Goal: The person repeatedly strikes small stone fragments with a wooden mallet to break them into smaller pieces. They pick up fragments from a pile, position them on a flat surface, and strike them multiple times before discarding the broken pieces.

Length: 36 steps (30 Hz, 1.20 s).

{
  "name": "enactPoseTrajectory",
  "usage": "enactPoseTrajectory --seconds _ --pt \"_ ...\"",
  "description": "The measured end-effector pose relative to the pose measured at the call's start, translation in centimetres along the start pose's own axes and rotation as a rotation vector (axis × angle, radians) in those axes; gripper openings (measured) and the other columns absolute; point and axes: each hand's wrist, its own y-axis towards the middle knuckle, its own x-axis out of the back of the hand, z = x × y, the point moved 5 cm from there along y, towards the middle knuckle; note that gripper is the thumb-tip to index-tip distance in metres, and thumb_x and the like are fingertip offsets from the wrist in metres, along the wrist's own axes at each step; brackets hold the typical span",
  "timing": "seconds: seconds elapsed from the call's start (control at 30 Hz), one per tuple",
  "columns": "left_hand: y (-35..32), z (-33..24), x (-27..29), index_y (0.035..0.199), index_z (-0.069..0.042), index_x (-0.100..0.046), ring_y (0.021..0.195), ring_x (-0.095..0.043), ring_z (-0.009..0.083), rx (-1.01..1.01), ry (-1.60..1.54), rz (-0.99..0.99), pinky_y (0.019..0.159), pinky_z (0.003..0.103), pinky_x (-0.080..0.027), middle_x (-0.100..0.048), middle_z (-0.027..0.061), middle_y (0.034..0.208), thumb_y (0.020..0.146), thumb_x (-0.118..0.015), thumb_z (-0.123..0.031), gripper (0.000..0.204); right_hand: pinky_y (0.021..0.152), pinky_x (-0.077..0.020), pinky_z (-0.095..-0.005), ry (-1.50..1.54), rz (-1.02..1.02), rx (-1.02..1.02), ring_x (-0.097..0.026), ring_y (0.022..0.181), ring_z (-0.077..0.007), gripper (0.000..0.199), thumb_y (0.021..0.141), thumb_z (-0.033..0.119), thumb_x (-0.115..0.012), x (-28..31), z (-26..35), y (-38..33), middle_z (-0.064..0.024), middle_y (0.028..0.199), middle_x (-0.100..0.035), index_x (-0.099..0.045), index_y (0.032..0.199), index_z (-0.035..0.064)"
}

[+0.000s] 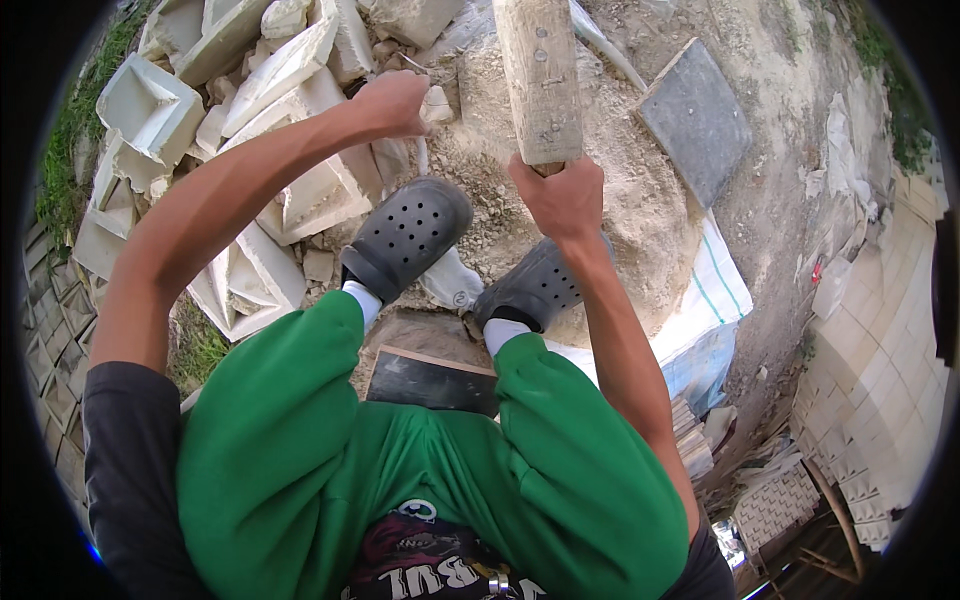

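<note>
Gripping the thick pale wooden mallet-like beam (540, 80) at its lower end, my right hand (563, 195) had fingers wrapped tight; beam stood just above the rubble mound (640, 200). Left hand (395, 102) was curled on a thin metal rod (422, 152) w/ white broken slabs (290, 70) left of mound. Beam prob heavy, stiff; best held low, both hands.

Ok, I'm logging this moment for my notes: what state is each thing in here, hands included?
Left hand: closed on a thin metal tool, at the rubble.
Right hand: closed around the lower end of the wooden mallet.
Wooden mallet: held upright, above the heap.
White moulded blocks: broken, piled loosely.
Rubble heap: crumbled, loose.
Grey slab: lying flat, whole.
Dark clogs: worn, resting on the heap.
</note>
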Motion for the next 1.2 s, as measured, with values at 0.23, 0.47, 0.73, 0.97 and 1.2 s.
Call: enactPoseTrajectory --seconds 0.23,0.47,0.73,0.97,1.2 --pt "1.5 -0.6 0.1 0.106 0.005 -0.063 0.106 -0.063 0.0450 -0.017 -0.057 -0.017 0.093 0.051 -0.050 -0.067 0.0268 0.106 0.075 -0.085 -0.038 0.058 0.061 -0.0555 -0.0359 -0.148 0.002 -0.109 -0.071 0.060 -0.0203 0.034 0.081 0.029 -0.074 -1.6 -7.2 1.5 -0.0115 0.067 -0.070 -0.074 0.093 -0.0026" --pt "0.0 -0.2 0.4 0.107 0.007 -0.065 0.106 -0.067 0.0425 -0.015 -0.008 -0.082 0.092 0.049 -0.055 -0.069 0.0284 0.107 0.081 -0.082 -0.038 0.055 0.076 -0.0558 -0.0414 0.004 0.002 -0.103 -0.075 0.086 -0.0322 0.035 0.077 0.026 -0.076 2.1 0.0 0.2 -0.0226 0.088 -0.074 -0.073 0.099 -0.0003" --pt "0.4 -0.9 -0.3 0.108 0.004 -0.060 0.112 -0.060 0.0425 0.033 -0.053 -0.017 0.097 0.049 -0.049 -0.062 0.0257 0.111 0.079 -0.080 -0.038 0.055 0.072 -0.0569 -0.0402 -0.112 0.119 -0.341 -0.076 0.080 -0.0297 0.041 0.077 0.030 -0.074 0.7 -3.8 1.8 -0.0205 0.085 -0.075 -0.071 0.099 -0.0046" --pt "0.2 -0.2 -0.5 0.101 0.009 -0.068 0.100 -0.069 0.0438 -0.020 -0.038 -0.116 0.084 0.050 -0.058 -0.067 0.0268 0.109 0.083 -0.080 -0.028 0.042 0.064 -0.0553 -0.0349 0.018 -0.004 0.021 -0.075 0.071 -0.0236 0.034 0.078 0.028 -0.076 3.1 1.4 1.4 -0.0146 0.081 -0.075 -0.074 0.098 0.0000" --pt "0.5 -1.3 0.0 0.110 0.004 -0.060 0.109 -0.060 0.0419 0.058 -0.065 0.059 0.096 0.049 -0.049 -0.061 0.0254 0.111 0.079 -0.078 -0.034 0.052 0.075 -0.0567 -0.0429 -0.163 0.100 -0.136 -0.073 0.079 -0.0371 0.038 0.077 0.030 -0.071 -1.0 -2.5 3.3 -0.0239 0.085 -0.073 -0.073 0.096 -0.0026"
